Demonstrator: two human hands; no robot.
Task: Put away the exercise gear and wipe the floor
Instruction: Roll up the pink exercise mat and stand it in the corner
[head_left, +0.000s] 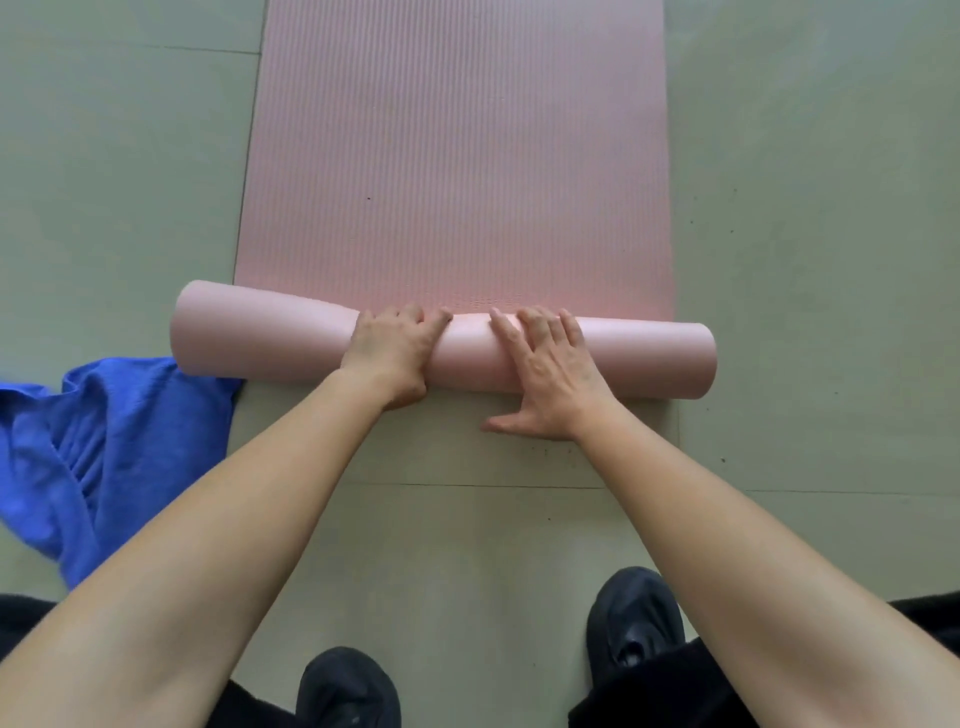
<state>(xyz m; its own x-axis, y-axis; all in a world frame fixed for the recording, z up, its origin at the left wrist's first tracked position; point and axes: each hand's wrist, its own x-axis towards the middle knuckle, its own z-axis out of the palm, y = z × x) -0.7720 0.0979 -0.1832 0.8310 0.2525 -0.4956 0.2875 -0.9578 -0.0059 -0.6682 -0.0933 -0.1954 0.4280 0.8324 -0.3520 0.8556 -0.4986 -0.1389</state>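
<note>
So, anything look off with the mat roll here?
Yes. The mat roll is skewed: its left end juts well past the flat mat's left edge. A crumpled blue towel also runs up against that end, possibly caught under it.

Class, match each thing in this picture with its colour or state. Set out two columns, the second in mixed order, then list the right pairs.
Column A
1. yoga mat
2. cloth
3. shoes
4. right hand

Column B
a. blue, crumpled on the floor
b. black
c. laid on the rolled part of the mat, fingers straight
d. pink, partly rolled up

Pairs: 1-d, 2-a, 3-b, 4-c
</note>
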